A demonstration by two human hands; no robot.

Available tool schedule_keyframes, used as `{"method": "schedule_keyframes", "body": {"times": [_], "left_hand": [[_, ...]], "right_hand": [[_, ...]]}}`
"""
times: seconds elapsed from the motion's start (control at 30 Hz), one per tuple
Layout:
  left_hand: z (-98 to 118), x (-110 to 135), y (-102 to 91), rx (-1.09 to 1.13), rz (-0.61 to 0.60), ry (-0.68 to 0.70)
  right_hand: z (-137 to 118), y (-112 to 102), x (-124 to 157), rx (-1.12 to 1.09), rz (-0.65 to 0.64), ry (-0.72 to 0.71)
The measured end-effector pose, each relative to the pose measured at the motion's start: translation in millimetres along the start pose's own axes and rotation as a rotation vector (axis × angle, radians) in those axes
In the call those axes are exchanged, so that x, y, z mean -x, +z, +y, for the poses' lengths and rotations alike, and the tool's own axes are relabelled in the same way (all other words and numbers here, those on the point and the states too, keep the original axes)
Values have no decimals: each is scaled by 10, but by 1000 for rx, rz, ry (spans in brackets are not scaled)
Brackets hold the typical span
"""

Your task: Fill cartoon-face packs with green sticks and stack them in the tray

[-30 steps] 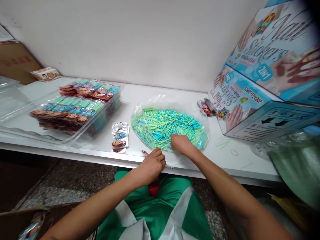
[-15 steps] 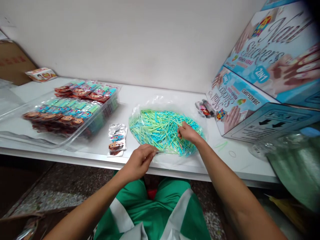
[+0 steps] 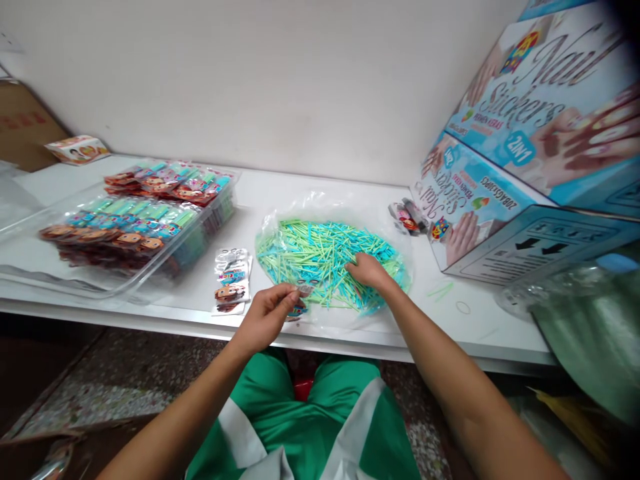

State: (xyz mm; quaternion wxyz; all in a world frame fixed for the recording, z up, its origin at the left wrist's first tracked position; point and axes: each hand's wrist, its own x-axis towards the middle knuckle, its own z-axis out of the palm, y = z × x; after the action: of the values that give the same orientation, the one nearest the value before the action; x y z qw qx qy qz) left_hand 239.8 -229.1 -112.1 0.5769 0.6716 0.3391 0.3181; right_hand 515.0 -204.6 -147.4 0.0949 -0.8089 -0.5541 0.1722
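My left hand [image 3: 270, 313] pinches a small clear printed sachet [image 3: 297, 311] by its upper end, just over the front edge of the table. Fingers curled together, my right hand [image 3: 369, 271] is down among thin green and blue plastic sticks [image 3: 315, 247], gripping at them; how many it holds is hidden. The sticks lie heaped in an open clear plastic bag [image 3: 335, 200]. Left of the bag, a short stack of flat printed sachets [image 3: 233, 277] rests on the table.
A clear plastic tray [image 3: 120, 290] with rows of filled sachets [image 3: 125, 223] stands at left. Nail-sticker boxes [image 3: 500, 193] are stacked at right, with small dark packets [image 3: 407, 217] beside them. Loose green sticks [image 3: 441, 291] and a clear bottle [image 3: 590, 313] are also at right.
My left hand has drawn back slightly left, and its sachet now shows its printed face. My right hand has shifted a little left and lower in the sticks.
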Motion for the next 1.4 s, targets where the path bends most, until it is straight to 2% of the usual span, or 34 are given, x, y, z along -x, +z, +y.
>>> {"method": "schedule_keyframes", "body": {"times": [0.13, 0.23, 0.43, 0.67, 0.8, 0.97, 1.13, 1.23, 1.3, 1.4], "left_hand": [[28, -7, -12, 67, 15, -41], [42, -32, -60, 148, 56, -85], [75, -142, -31, 301, 89, -94], [31, -279, 174, 423, 35, -105], [-7, -305, 231, 458, 35, -121], [-16, -297, 223, 479, 40, -147], [42, -298, 276, 625, 37, -172], [-1, -318, 429, 761, 25, -157], [-67, -339, 554, 838, 34, -140], [-156, -366, 697, 909, 70, -102]], "right_hand": [[26, -13, -34, -117, -21, 14], [71, -60, -23, -269, 19, 45], [48, -118, -1, -789, 80, 113], [21, -43, 54, -1417, -73, 151], [47, -8, 59, -1626, -157, 217], [-1, 54, 60, -1792, -184, 256], [-139, 88, 187, -1912, -162, 175], [-299, 77, 363, -1983, -135, 71], [-424, 65, 500, -2035, -169, -26], [-593, 67, 678, -2042, -220, -69]]}}
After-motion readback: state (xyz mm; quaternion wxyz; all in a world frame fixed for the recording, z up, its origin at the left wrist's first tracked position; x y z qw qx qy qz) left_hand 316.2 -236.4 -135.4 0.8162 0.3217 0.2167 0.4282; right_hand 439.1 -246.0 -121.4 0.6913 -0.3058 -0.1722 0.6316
